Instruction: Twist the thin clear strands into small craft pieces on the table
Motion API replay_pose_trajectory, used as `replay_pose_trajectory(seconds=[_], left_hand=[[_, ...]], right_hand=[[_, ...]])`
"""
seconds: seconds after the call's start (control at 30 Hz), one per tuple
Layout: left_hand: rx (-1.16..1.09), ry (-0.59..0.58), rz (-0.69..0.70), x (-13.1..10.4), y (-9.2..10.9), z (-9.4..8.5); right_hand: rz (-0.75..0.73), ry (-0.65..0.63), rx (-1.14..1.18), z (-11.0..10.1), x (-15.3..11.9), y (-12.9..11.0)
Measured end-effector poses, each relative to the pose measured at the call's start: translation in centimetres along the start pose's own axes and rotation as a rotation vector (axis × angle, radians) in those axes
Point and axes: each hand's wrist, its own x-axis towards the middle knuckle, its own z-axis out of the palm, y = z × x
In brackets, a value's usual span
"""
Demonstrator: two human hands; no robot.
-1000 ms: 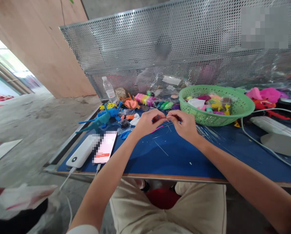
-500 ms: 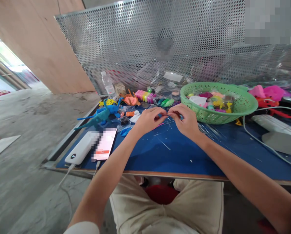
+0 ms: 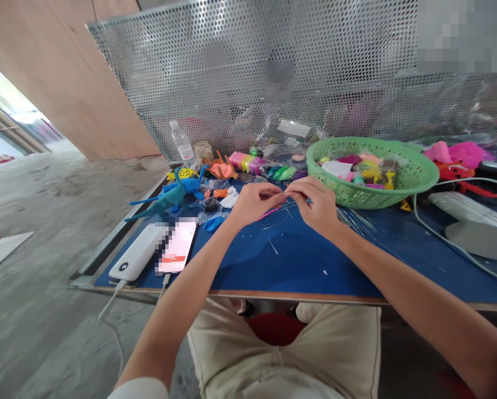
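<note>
My left hand (image 3: 254, 204) and my right hand (image 3: 315, 202) meet fingertip to fingertip above the blue tabletop (image 3: 269, 271). Both are closed in a pinch, and whatever sits between the fingers is too small to make out. Thin clear strands (image 3: 356, 220) lie on the table beside and under the right hand. A short loose strand (image 3: 273, 247) rests nearer the front. Just below the left fingers a pink strip (image 3: 269, 213) shows in part.
A green basket (image 3: 373, 198) of colourful pieces stands behind my right hand. Blue and teal toy dinosaurs (image 3: 165, 199), a white power bank (image 3: 138, 252) and a phone (image 3: 177, 246) lie left. Behind stand a water bottle (image 3: 182, 145) and a perforated metal panel (image 3: 232, 72). A white cable (image 3: 423, 230) curves at right.
The fingers have shifted slightly, and the fingertips of both hands are still together. The whole view has moved a little; the things on the table stay where they were.
</note>
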Motion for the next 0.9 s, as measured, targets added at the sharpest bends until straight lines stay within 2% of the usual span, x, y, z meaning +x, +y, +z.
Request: replay_pose_trajectory(seconds=[0.13, 0.2, 0.4, 0.6, 0.7, 0.83, 0.9], left_hand=[[-0.341, -0.136, -0.181, 0.3, 0.0, -0.7], [-0.384, -0.159, -0.225, 0.3, 0.0, -0.8], [-0.356, -0.069, -0.219, 0.3, -0.3, -0.4], [-0.357, 0.033, -0.258, 0.5, -1.5, 0.6], [-0.288, 0.146, -0.106, 0.3, -1.6, 1.4], [-0.001, 0.339, 0.254, 0.0, -1.2, 1.9], [0.117, 0.392, 0.404, -0.2, -0.9, 1.8]], right_hand=[[-0.060, 0.001, -0.032, -0.3, -0.2, 0.3], [-0.092, -0.009, -0.047, -0.4, -0.2, 0.5], [-0.125, -0.023, -0.025, -0.5, -0.1, 0.4], [0.003, 0.015, 0.008, -0.1, 0.1, 0.0], [0.057, 0.044, -0.005, 0.0, 0.2, -0.3], [0.124, 0.076, -0.025, 0.1, 0.3, -0.9], [0.149, 0.083, -0.015, 0.1, 0.4, -1.2]])
